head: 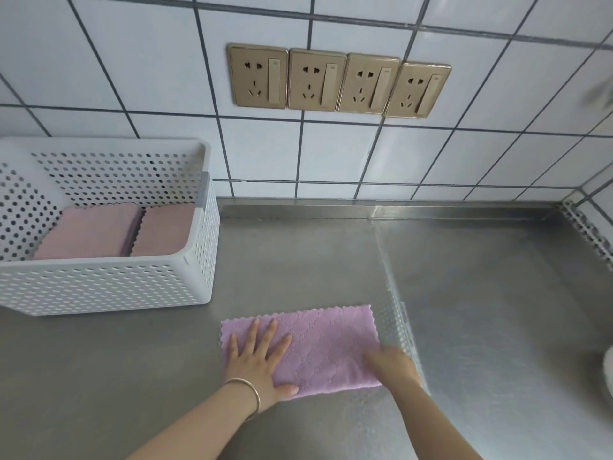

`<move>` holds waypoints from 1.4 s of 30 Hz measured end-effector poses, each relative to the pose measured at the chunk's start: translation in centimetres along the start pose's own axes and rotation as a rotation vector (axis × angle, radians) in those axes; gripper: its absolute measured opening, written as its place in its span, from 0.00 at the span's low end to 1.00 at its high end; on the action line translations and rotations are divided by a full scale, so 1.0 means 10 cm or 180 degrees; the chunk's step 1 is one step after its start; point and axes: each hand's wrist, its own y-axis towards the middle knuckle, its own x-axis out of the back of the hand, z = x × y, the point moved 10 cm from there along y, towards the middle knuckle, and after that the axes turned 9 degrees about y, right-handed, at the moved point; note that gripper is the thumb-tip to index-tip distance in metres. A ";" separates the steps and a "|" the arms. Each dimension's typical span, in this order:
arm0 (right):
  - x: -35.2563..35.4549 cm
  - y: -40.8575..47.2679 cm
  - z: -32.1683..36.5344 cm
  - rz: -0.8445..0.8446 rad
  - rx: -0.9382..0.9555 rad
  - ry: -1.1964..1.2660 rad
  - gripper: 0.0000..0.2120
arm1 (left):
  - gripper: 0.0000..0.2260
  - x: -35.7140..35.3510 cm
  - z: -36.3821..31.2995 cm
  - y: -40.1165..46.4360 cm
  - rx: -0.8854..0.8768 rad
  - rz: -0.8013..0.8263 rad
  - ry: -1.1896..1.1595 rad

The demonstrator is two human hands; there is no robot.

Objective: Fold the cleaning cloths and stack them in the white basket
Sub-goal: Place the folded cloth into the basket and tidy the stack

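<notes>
One lilac quilted cloth [308, 346], folded, scalloped edges

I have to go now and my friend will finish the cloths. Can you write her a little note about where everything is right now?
Left hand: flat, fingers spread, pressing the purple cloth onto the steel counter.
Right hand: on the cloth's right end; blurred, so its grip is unclear.
White basket: back left, already holding two piles of folded pink cloths, side by side.
Left: finish folding the purple cloth, then stack it in the basket.
</notes>
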 end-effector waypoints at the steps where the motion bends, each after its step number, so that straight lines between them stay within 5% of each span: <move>1: 0.02 -0.06 0.04 -0.0032 0.0119 0.0045 0.12 | 0.40 0.03 0.00 -0.02 0.0017 0.0158 -0.0049; 5: 0.10 -0.33 0.32 -0.0548 0.0962 -0.0045 0.10 | 0.35 0.52 0.00 -0.12 -0.0012 -0.0444 -0.0545; 8: 0.14 -0.75 0.71 -0.1241 0.2065 0.0089 0.12 | 0.26 0.90 0.06 -0.23 0.0215 -0.1090 -0.2146; 10: -0.02 -1.02 0.92 -0.1352 0.2813 -0.0032 0.16 | 0.16 0.88 0.04 -0.20 0.0455 -0.0716 -0.3537; 12: -0.20 -1.27 1.07 -0.1469 0.3423 -0.0252 0.16 | 0.18 0.85 0.07 -0.18 0.0659 -0.0542 -0.4222; 18: -0.63 -1.55 1.19 -0.1304 0.4339 -0.0379 0.11 | 0.18 0.68 0.40 -0.18 0.1045 -0.0578 -0.3426; 27: -1.01 -1.12 1.02 -0.0648 0.3724 -0.1192 0.44 | 0.18 0.35 0.93 -0.36 0.1542 -0.0588 -0.3183; 30: -1.14 -1.09 1.01 -0.0605 0.3801 -0.1354 0.34 | 0.17 0.22 1.01 -0.37 0.1620 -0.0514 -0.3174; 42: -1.37 -1.01 0.94 -0.0231 0.3731 -0.1518 0.32 | 0.10 0.01 1.13 -0.49 0.2217 -0.0940 -0.3093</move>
